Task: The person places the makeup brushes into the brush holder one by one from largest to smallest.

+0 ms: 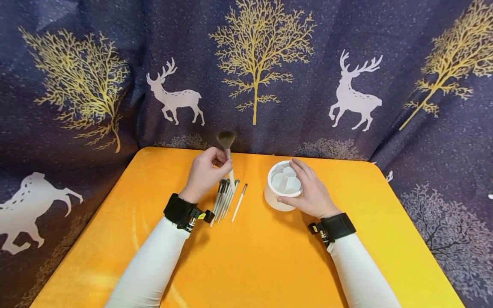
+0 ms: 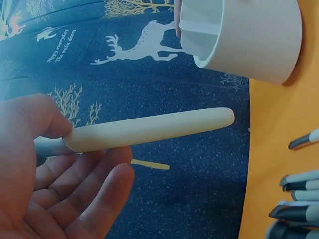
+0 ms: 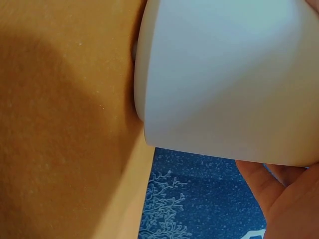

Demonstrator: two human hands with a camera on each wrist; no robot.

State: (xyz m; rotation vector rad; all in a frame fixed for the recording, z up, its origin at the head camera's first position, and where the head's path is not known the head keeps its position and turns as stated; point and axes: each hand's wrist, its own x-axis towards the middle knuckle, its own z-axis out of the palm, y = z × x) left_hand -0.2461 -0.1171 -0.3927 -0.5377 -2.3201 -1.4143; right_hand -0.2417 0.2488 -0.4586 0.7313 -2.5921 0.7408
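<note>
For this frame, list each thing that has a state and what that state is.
Left hand: pinches the big brush's handle.
Big brush: lifted off the table, bristles up.
Other brushes: lying flat in a bunch.
White holder: upright, compartments empty.
Right hand: grips the white holder's side.

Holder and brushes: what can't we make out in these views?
- Holder floor: head view shows the dividers, not the compartment bottoms, hidden by its wall.
- Right hand: right wrist view cuts it off at the corner; the holder fills the frame.
- Held brush bristles: left wrist view shows only the handle; the left hand covers the rest.
- Brush pile: overlapping, too small to count in head view; cut off by the edge in left wrist view.
</note>
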